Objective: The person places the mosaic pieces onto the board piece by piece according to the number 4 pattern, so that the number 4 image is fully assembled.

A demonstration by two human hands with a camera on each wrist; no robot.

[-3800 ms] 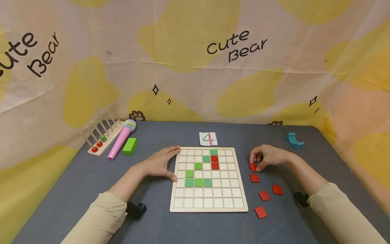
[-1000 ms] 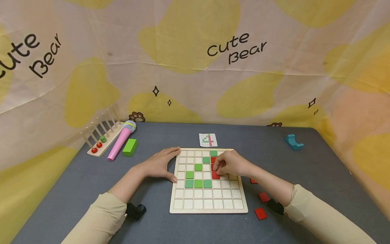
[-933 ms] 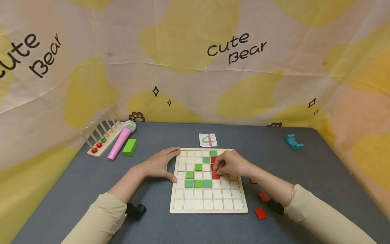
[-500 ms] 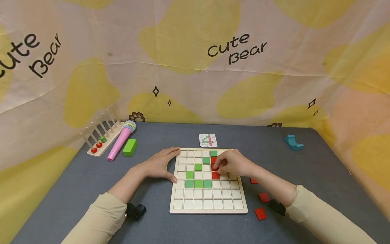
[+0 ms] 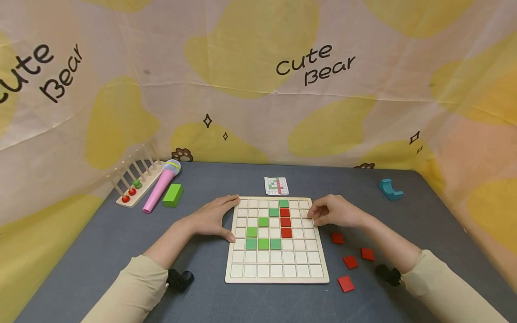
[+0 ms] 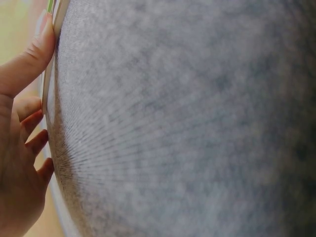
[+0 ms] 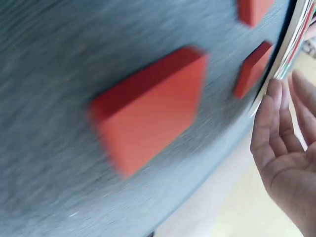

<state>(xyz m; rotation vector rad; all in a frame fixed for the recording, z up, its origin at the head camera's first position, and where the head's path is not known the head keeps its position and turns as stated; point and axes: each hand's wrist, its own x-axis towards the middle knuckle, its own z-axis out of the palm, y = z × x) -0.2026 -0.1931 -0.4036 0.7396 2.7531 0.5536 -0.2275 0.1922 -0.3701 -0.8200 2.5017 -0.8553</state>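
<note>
A pale wooden grid board [image 5: 278,263] lies flat on the table. Three red tiles [image 5: 286,222] stand in one column of it, below a green tile [image 5: 284,203]; several more green tiles [image 5: 263,221] curve down to their left. My left hand [image 5: 211,217] rests with thumb and fingers spread along the board's left edge; its thumb [image 6: 34,59] touches the rim in the left wrist view. Over the right edge is my right hand [image 5: 335,211], its fingers loosely bent. The right wrist view shows no tile between thumb and fingers [image 7: 276,121].
Several loose red tiles [image 5: 350,262] lie right of the board. Behind it is a small pattern card [image 5: 276,185]. At the left stand a peg rack [image 5: 139,188] with beads, a pink toy microphone [image 5: 158,190] and a green block [image 5: 173,195]. A blue curved block [image 5: 390,189] sits back right.
My right hand took a red tile from the table's right side and put it third in the red column. It has since let go and moved right. My left hand has stayed put.
</note>
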